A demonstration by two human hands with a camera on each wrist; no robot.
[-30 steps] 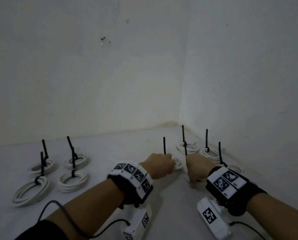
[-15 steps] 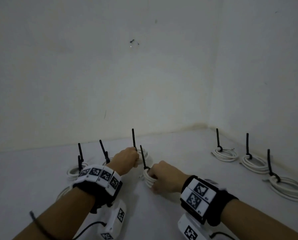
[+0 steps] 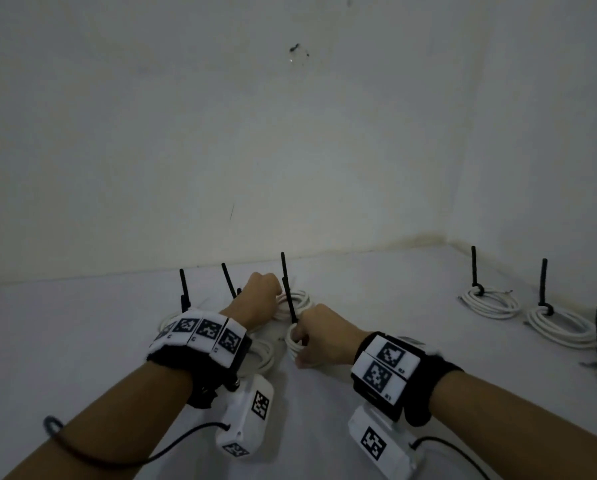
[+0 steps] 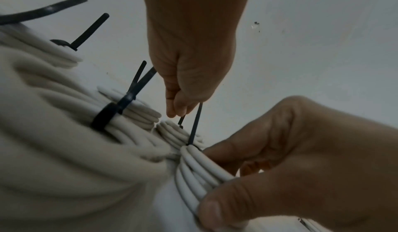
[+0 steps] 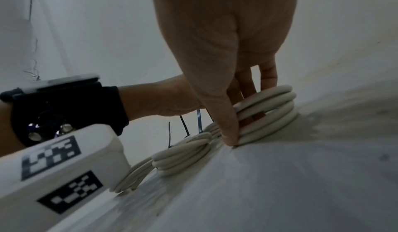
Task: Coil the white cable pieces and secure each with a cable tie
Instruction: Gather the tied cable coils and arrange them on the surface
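Note:
Two white cable coils, each bound with a black cable tie, are in my hands. My right hand (image 3: 321, 337) grips the nearer coil (image 3: 294, 342); its thumb (image 5: 229, 130) presses the side and the fingers reach inside the loop (image 5: 269, 111), which sits on the white surface. That coil's tie (image 4: 194, 125) stands upright. My left hand (image 3: 260, 292) is just beyond, with its curled fingertips (image 4: 176, 108) pinching the short tie (image 4: 182, 121) of the farther coil (image 3: 298, 299). The farther coil lies right under those fingertips.
Several tied coils lie left of my left hand (image 4: 103, 116), partly hidden behind the wrist band (image 3: 200, 337). Three more tied coils (image 3: 491, 301) run along the right wall (image 3: 549, 150). The back wall (image 3: 220, 168) stands close behind the hands.
Both hands have carried their coils leftward, away from the row by the right wall and over to the group on the left. The coils are now down at the surface.

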